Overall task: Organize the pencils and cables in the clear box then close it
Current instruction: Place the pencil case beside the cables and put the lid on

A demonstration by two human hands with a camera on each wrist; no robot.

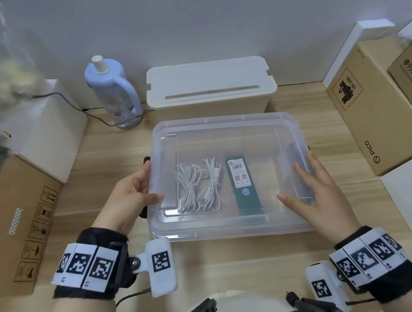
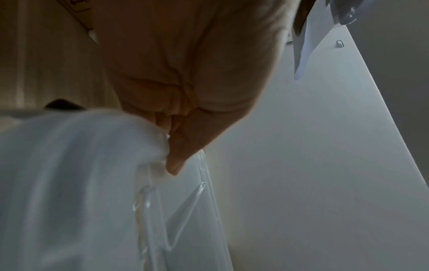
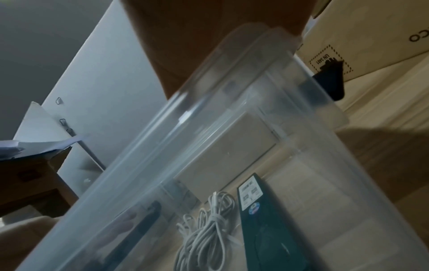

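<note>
The clear box [image 1: 239, 229] sits on the wooden desk [image 1: 106, 156], its clear lid [image 1: 222, 131] laid over the top. Through the lid I count two bundles of white cable [image 1: 200, 184] lying side by side, with one dark green pencil case [image 1: 241, 179] just to their right. The left hand [image 1: 129, 195] grips the lid's left edge, thumb on top and fingers curled round the rim. The right hand [image 1: 314, 192] lies flat on the right side of the lid with fingers spread straight, holding nothing. Two black latches show, one at each side of the box. Behind it stand one white lidded bin [image 1: 209, 87] and one pale blue bottle [image 1: 113, 89]. Cardboard cartons [image 1: 377, 111] flank the desk.
</note>
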